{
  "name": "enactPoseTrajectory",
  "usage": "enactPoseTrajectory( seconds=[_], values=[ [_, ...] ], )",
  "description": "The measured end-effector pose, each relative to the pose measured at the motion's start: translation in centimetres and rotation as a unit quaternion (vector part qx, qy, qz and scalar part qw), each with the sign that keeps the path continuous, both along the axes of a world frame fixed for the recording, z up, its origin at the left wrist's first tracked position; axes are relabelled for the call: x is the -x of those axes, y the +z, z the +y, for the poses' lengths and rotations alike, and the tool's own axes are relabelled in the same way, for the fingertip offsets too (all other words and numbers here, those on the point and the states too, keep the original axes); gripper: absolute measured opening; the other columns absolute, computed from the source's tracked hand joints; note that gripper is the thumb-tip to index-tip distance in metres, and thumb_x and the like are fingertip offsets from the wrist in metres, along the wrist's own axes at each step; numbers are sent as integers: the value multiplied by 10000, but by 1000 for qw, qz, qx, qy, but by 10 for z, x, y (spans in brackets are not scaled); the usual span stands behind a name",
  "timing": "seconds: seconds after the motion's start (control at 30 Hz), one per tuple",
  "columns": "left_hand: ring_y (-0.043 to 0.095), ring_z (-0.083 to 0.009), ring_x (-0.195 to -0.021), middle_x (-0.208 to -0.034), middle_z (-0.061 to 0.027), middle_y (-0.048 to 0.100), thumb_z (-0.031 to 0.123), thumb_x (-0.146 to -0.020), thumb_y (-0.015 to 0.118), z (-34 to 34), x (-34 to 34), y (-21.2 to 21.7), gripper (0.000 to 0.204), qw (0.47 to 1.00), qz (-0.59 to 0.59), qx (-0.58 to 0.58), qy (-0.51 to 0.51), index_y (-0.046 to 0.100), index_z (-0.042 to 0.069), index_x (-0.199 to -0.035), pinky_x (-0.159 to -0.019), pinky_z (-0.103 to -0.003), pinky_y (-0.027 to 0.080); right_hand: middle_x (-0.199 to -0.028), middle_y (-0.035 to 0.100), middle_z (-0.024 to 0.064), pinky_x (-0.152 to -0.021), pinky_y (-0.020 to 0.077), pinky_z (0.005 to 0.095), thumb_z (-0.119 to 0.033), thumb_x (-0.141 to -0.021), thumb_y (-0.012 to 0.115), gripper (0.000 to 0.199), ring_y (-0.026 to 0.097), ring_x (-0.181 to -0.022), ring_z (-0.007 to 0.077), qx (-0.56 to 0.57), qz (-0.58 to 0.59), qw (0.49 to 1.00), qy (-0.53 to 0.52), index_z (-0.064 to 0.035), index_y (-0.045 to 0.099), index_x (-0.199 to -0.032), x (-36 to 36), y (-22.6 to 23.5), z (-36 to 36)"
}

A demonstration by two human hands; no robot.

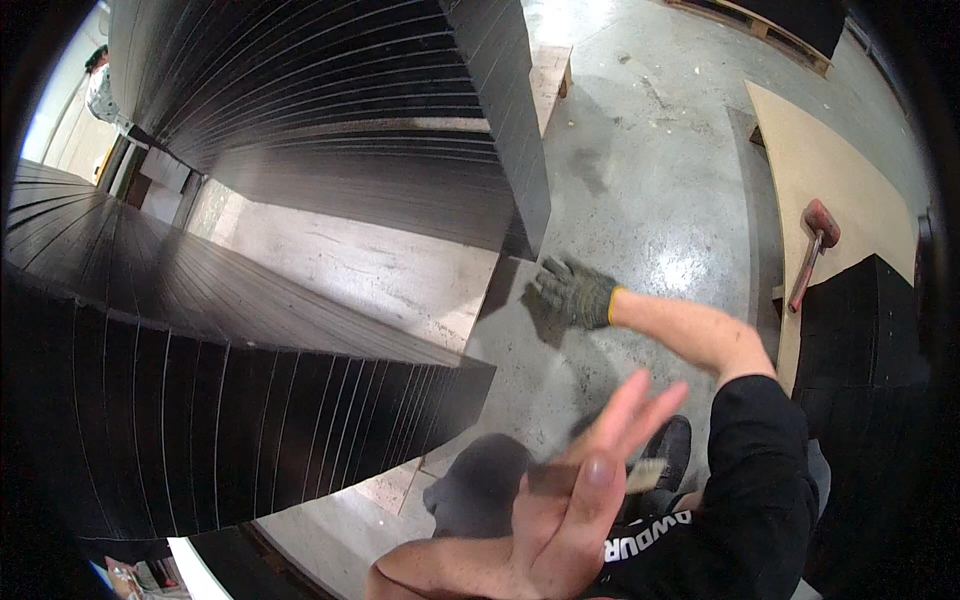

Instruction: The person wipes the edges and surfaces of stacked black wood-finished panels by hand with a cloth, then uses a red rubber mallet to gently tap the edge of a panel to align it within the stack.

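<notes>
My right hand [575, 290] wears a grey-green knit glove with a yellow cuff. Its fingers are spread and hold nothing, and it hovers over the concrete floor just below the near corner of a tall stack of dark panels [500, 130]. The bare forearm runs back to a black sleeve [760, 480]. My left hand [590, 490] is bare and blurred, low in the middle, with its fingers straight and close together and nothing in them. A second stack of dark panels [230, 380] stands to its left. My shoe [672, 447] shows behind the fingers.
A mallet with a red head [815, 240] lies on a light wooden board [830, 170] at the right, beside a lower dark stack [870, 330]. Light pallet boards [360, 265] lie between the two big stacks. Another person [100, 85] stands far off at the upper left.
</notes>
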State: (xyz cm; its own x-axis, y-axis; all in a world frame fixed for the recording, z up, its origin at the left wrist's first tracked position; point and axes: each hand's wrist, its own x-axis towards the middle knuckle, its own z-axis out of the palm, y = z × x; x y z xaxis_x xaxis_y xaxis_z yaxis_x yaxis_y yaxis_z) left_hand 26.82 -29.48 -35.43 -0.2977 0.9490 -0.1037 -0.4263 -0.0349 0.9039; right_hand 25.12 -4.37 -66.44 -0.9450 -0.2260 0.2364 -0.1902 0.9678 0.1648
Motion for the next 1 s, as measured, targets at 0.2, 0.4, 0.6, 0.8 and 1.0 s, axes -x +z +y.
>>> enactPoseTrajectory(
  seconds=[0.2,0.4,0.6,0.8,1.0],
  values=[
    [561,-258,-1209,-1309,-176,603,541,-1036,197,0,12,2,729,993,116,19,11,266,-18,-1498,-1050,-397,412,-1154,607,125,-866,511,464,-335,-815,718,436,606,-1050,334,140,434,890,-11,-49,611,-1125,43,145,-35],
    [439,-349,-1357,-1422,-259,475,573,-1018,242,-4,10,22,712,978,-137,137,83,319,54,-1500,-1036,-485,453,-1513,312,282,-1179,202,544,-417,-855,712,997,286,-1418,456,245,563,783,-101,48,133,-1519,136,216,-24],
    [532,-287,-1253,-1335,-227,573,573,-1018,284,-15,10,-15,741,994,-66,57,61,296,11,-1502,-1080,-390,363,-1517,271,305,-1158,238,571,-272,-788,749,1026,279,-1404,486,373,489,773,-153,-58,101,-1554,106,2,-18],
    [531,-240,-1239,-1334,-223,574,539,-1030,318,1,2,21,719,969,-160,185,-37,342,-25,-1475,-1037,-328,378,-1489,289,349,-1169,226,532,-386,-850,658,874,283,-1396,497,369,245,847,-294,89,255,-1464,26,-86,-57],
    [452,-239,-1347,-1380,-244,531,390,-1080,306,1,0,-13,596,967,-200,39,-153,410,-92,-1414,-1166,-356,266,-1488,333,309,-1138,307,481,-376,-829,731,949,358,-1376,452,446,384,759,-278,66,208,-1486,41,-44,-61]
  ],
)
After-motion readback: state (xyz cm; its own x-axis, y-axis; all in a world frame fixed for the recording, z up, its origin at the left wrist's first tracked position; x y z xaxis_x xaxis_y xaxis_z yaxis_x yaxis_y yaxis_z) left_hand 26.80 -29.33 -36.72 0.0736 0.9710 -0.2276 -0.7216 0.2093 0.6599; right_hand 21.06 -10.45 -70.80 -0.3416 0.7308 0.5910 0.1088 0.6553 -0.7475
